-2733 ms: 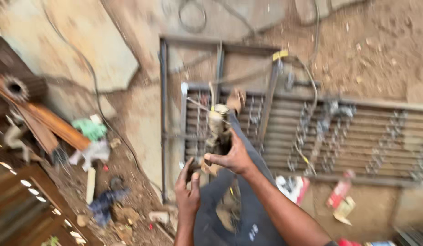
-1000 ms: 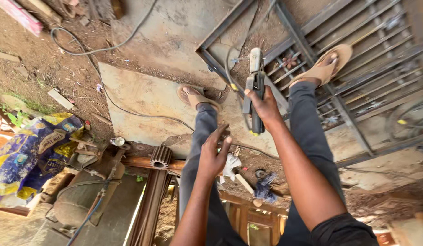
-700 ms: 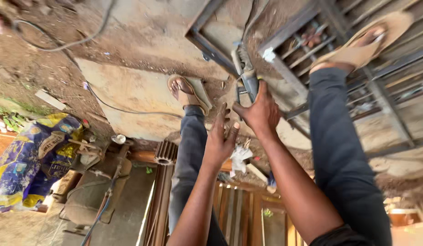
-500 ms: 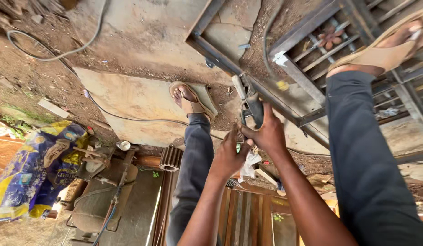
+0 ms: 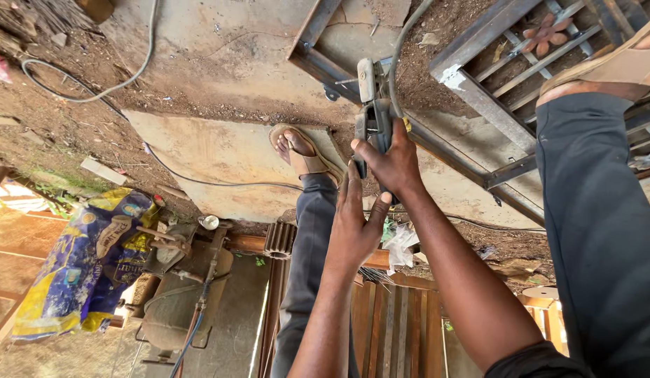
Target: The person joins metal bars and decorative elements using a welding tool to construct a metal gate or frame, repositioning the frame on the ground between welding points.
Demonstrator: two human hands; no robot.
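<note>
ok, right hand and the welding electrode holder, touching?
Touching. The head view shows the right hand wrapped around the handle of the electrode holder, fingers closed over it with no gap. The left hand sits just below, fingertips reaching up beside the handle.

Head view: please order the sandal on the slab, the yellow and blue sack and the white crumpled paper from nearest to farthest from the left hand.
From the left hand:
1. White crumpled paper, just to its right.
2. Sandal, up and left, on the concrete slab.
3. Yellow and blue sack, far left.
</note>
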